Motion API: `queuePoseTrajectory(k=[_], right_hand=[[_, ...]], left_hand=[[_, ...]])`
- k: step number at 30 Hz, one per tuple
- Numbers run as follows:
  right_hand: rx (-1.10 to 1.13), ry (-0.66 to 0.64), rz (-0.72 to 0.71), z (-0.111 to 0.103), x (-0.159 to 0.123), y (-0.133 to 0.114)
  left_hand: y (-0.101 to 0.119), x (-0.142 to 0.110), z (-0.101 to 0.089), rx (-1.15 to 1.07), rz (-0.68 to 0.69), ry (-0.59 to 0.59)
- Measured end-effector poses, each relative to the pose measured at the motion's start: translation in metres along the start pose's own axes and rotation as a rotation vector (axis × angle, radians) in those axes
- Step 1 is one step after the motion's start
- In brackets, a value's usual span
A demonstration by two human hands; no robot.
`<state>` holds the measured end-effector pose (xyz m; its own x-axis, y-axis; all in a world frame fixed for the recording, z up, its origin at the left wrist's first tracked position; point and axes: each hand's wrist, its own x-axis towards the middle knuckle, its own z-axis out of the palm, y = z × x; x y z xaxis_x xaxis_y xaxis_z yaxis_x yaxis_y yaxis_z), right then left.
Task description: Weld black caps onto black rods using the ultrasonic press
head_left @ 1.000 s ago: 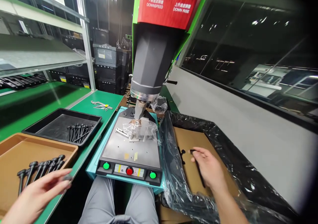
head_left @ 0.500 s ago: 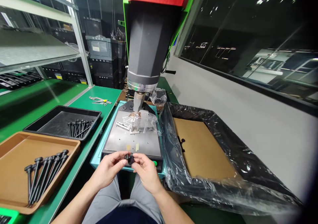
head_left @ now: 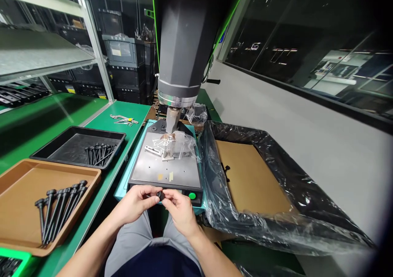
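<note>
In front of the machine base, my left hand (head_left: 137, 203) and my right hand (head_left: 180, 211) meet with their fingertips closed on a small round black plastic part (head_left: 160, 195). Both thumbs and forefingers pinch it, so much of it is hidden. Just beyond the hands lies the metal base plate (head_left: 167, 172) of a press-like machine. Its tapered metal tool (head_left: 172, 119) points down at a small fixture (head_left: 168, 151) wrapped in clear plastic. A green button (head_left: 192, 196) sits at the base's front, right of my right hand.
On the left, a brown tray (head_left: 18, 195) holds several long black bolt-like pieces (head_left: 61, 211). Behind it, a black tray (head_left: 61, 146) carries smaller screw-like pieces (head_left: 100, 153). Pliers (head_left: 123, 119) lie farther back. To the right stands a plastic-lined box (head_left: 211, 179) containing cardboard (head_left: 254, 179) and black parts (head_left: 226, 170).
My fingertips have drawn closer together. The dark pieces between them, seen slightly apart before, now look like one compact part. The view has tilted down slightly.
</note>
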<state>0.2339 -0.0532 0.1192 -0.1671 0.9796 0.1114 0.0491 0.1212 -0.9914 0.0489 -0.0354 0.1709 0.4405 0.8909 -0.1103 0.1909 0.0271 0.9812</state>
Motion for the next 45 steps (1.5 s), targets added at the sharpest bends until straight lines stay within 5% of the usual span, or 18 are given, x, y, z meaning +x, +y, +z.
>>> queuePoseTrajectory(k=[6,15,21,25,30,38,45], right_hand=[[0.162,-0.092,0.156,-0.001,0.003,0.004],[-0.225,-0.012,-0.071,0.000,-0.003,-0.006],[-0.114,0.052,-0.015,0.004,0.004,0.006],[0.153,0.096,0.074,0.004,0.015,0.022],[0.299,0.089,0.170,-0.010,0.030,0.037],[0.464,0.186,0.265,-0.016,0.070,0.050],[0.246,0.073,0.201,0.003,0.122,0.051]], left_hand=[[0.011,0.001,-0.005,0.116,-0.006,-0.079],[0.009,0.009,-0.010,0.178,-0.052,-0.123],[0.003,0.025,-0.010,0.042,0.023,-0.164],[-0.007,0.041,-0.007,0.007,0.010,-0.177],[-0.022,0.073,-0.003,-0.092,-0.077,0.105],[-0.011,0.153,-0.006,-0.796,-0.304,0.332],[0.008,0.183,-0.022,-0.870,-0.177,0.488]])
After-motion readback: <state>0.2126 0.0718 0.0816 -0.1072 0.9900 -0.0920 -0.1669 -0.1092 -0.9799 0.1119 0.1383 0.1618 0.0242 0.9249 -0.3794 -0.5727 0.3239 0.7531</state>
